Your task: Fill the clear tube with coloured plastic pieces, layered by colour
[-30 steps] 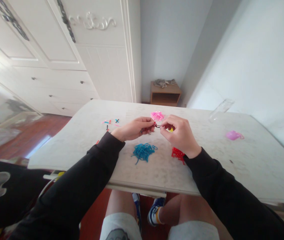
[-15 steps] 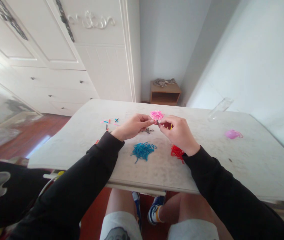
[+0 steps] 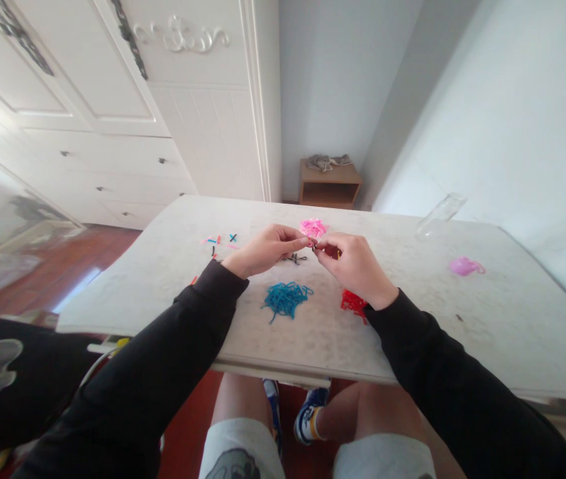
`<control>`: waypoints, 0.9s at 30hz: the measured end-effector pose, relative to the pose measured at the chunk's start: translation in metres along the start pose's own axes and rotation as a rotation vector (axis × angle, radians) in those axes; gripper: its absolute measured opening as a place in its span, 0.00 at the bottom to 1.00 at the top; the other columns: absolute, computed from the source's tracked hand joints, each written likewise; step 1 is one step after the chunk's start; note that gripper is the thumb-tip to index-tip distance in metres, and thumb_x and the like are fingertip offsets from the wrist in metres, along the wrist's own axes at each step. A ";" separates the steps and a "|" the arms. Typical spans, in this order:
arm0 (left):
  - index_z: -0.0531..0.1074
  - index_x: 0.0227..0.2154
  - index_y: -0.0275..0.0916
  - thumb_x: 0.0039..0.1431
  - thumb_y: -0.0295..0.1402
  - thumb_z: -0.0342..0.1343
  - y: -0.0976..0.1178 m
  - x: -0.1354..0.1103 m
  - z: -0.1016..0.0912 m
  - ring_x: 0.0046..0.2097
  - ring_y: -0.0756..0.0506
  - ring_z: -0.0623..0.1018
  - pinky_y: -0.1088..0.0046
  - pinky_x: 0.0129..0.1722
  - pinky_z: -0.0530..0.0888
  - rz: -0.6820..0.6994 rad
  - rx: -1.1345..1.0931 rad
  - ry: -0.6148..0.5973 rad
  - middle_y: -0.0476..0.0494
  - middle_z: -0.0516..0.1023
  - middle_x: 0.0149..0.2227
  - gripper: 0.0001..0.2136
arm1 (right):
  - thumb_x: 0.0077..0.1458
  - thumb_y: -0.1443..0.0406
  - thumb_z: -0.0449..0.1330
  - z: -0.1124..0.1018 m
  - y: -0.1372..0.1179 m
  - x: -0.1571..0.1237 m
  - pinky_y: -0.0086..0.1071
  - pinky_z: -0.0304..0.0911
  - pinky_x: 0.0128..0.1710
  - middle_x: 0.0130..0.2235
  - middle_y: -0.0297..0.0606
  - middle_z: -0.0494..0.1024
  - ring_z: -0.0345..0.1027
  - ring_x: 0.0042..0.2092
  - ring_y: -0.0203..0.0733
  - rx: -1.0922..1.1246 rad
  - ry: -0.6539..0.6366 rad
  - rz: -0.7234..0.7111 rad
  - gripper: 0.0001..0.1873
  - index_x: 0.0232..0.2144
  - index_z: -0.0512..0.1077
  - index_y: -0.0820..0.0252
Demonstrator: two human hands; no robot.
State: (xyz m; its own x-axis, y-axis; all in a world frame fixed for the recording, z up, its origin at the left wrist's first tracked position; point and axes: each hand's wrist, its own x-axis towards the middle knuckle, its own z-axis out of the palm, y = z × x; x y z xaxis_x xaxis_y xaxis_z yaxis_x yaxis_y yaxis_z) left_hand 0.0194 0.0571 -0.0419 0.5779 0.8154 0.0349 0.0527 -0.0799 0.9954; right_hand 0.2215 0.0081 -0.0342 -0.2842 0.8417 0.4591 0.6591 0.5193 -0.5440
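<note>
My left hand [image 3: 267, 251] pinches a short pink strand [image 3: 310, 243] between thumb and forefinger over the middle of the table. Almost touching it, my right hand [image 3: 355, 263] grips a short black strand [image 3: 314, 248] with its fingertips. The two strands meet between the fingers; whether they are tied cannot be made out. A few black strands [image 3: 294, 258] lie under the left fingers. Beyond the hands sits a pink pile of strands [image 3: 313, 227]. Nearer me are a blue pile [image 3: 286, 299] and a red pile [image 3: 352, 303], the red one partly covered by my right wrist. Something yellow shows behind the right fingers.
Small crossed strand pieces [image 3: 233, 237] lie on the left of the white table [image 3: 412, 332]. On the right are a clear glass tube [image 3: 439, 216] lying near the back edge and a purple balloon-like thing [image 3: 465, 266]. A wooden box shelf [image 3: 330, 183] stands behind.
The fingertips have shifted slightly, and the black strand now looks curled where it meets the pink one. The arms and piles stay about where they were.
</note>
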 end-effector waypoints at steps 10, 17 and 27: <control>0.82 0.33 0.33 0.58 0.48 0.63 0.000 0.001 -0.007 0.23 0.54 0.58 0.74 0.23 0.52 0.028 0.188 -0.002 0.51 0.66 0.20 0.19 | 0.56 0.70 0.63 0.000 -0.001 0.000 0.32 0.59 0.33 0.25 0.34 0.77 0.66 0.28 0.37 0.026 -0.030 0.058 0.05 0.30 0.79 0.61; 0.82 0.26 0.38 0.55 0.33 0.63 -0.001 0.001 -0.020 0.27 0.49 0.67 0.71 0.30 0.62 0.118 0.781 0.236 0.46 0.76 0.23 0.06 | 0.55 0.67 0.63 -0.004 0.003 0.000 0.33 0.60 0.33 0.25 0.32 0.76 0.68 0.27 0.37 0.042 0.055 0.100 0.05 0.34 0.80 0.60; 0.82 0.24 0.37 0.56 0.30 0.63 0.001 -0.003 -0.026 0.28 0.51 0.68 0.71 0.35 0.68 0.180 0.849 0.272 0.40 0.85 0.40 0.07 | 0.54 0.70 0.61 -0.008 0.001 -0.001 0.32 0.59 0.33 0.25 0.33 0.76 0.69 0.28 0.38 0.056 0.060 0.078 0.05 0.29 0.78 0.60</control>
State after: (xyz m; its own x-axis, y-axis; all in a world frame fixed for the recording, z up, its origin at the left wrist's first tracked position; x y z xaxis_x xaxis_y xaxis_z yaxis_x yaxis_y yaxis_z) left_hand -0.0035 0.0694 -0.0389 0.4291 0.8484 0.3100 0.6250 -0.5267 0.5762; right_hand 0.2277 0.0067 -0.0293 -0.1898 0.8705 0.4541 0.6372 0.4611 -0.6175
